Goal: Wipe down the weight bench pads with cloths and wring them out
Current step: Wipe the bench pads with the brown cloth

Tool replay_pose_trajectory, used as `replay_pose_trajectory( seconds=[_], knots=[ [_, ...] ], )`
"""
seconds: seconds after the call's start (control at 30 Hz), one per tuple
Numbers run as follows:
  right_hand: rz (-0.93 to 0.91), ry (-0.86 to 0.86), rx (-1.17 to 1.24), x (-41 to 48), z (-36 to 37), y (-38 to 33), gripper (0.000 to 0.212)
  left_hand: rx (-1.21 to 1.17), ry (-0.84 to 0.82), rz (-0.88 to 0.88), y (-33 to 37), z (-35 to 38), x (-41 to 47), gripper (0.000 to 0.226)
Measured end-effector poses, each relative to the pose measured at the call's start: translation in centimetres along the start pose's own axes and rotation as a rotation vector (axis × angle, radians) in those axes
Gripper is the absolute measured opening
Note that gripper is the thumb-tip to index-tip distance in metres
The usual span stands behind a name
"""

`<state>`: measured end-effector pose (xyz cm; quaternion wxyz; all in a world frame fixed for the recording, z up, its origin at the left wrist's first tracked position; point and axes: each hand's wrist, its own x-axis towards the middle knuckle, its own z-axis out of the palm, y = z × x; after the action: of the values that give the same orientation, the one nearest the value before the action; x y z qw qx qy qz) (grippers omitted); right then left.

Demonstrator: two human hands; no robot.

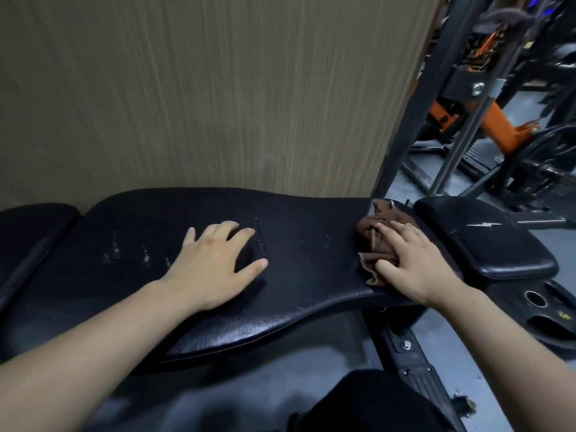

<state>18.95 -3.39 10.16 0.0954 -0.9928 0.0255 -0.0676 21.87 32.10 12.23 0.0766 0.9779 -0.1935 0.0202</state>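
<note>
Right hand (416, 263) pressed a crumpled brown cloth (375, 241) onto the right end of the long black bench pad (305, 275), fingers nearly straight across it, thumb against its near edge. Left hand (215, 263) lay flat on the same pad, fingers spread, holding nothing.

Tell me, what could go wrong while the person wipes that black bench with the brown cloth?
1. The brown cloth sits bunched under the right hand at the end of the long pad, beside the gap to the small pad. It might slip down there.
2. The long pad has worn spots near the left hand. Rubbing hard there could perhaps snag the cloth or worsen them.
</note>
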Motion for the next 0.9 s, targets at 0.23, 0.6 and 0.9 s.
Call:
replay_pose_trajectory(
  seconds=[0.23,0.6,0.9],
  knots=[
    [0.014,0.007,0.038,-0.1,-0.4,-0.1,0.096,0.013,0.007,-0.004,-0.7,-0.4,0.6,0.089],
    [0.002,0.022,0.139,-0.2,-0.9,0.4,0.093,-0.038,0.036,-0.127,-3.9,-2.5,-1.6,0.077],
    [0.116,-0.109,-0.005,2.7,-1.0,1.5,0.097,-0.063,0.051,-0.086,-5.0,-2.4,-2.2,0.074]
  ],
)
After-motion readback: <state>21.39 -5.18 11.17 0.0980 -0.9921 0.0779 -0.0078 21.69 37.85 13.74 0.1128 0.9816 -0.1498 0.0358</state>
